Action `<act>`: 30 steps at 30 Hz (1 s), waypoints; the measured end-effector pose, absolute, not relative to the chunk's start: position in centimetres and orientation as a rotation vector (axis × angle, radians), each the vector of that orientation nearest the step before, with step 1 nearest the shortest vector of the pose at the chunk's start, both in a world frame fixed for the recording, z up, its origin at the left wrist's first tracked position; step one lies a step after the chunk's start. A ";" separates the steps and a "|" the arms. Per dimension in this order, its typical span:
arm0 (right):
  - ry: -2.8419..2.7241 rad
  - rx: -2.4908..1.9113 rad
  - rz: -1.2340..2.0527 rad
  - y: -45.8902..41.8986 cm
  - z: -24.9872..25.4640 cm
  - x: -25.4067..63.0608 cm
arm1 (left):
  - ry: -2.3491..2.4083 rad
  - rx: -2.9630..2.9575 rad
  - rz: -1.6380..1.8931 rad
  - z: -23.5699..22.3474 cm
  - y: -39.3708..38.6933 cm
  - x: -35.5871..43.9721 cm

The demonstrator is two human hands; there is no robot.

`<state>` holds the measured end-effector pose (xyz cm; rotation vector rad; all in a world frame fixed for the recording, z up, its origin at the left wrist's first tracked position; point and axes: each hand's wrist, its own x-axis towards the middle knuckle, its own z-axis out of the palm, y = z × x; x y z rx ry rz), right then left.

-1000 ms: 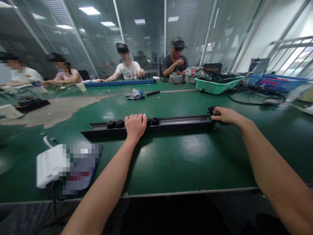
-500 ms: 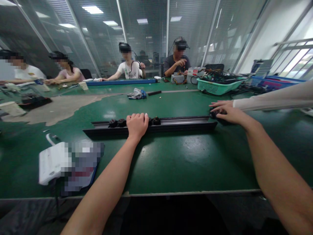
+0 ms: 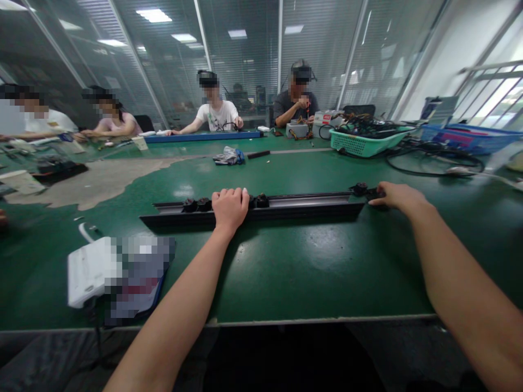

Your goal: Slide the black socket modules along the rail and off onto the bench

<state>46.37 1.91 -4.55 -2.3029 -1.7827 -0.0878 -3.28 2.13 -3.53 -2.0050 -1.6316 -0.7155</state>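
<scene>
A long black channel-shaped rail [image 3: 310, 210] lies across the green table in front of me. Several round black parts [image 3: 261, 201] sit in its trough, left of the middle. My left hand [image 3: 230, 209] is closed over the rail's near wall, fingers curled into the trough, hiding part of the row. Just past the rail's right end is a small black part with a round top [image 3: 359, 188]. My right hand [image 3: 394, 196] pinches a flat dark piece [image 3: 375, 196] beside it; the fingers cover much of that piece, and I cannot tell whether it joins the rail.
A white box [image 3: 90, 272] and a blurred packet [image 3: 141, 283] lie near the front left. Crumpled gloves [image 3: 229, 156] and a dark strip lie farther back. A green basket of cables [image 3: 368, 142] stands at the back right, near loose black cables [image 3: 433, 166]. Several people sit opposite.
Another person's sleeved arm and hand have withdrawn from the right. My right hand has shifted slightly right and down, uncovering the round-topped part. My left hand stays on the rail.
</scene>
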 end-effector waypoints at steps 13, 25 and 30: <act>-2.067 -1.890 -0.555 -2.0 1.9 29.7 | -1.645 -2.024 -0.732 -3.5 2.0 -3.2; -2.635 -1.161 0.099 2.4 0.1 15.3 | -1.638 -2.041 -0.733 -3.6 2.1 -3.3; -2.546 -1.164 0.217 3.4 -0.5 15.2 | -1.637 -2.026 -0.726 -3.6 2.1 -3.2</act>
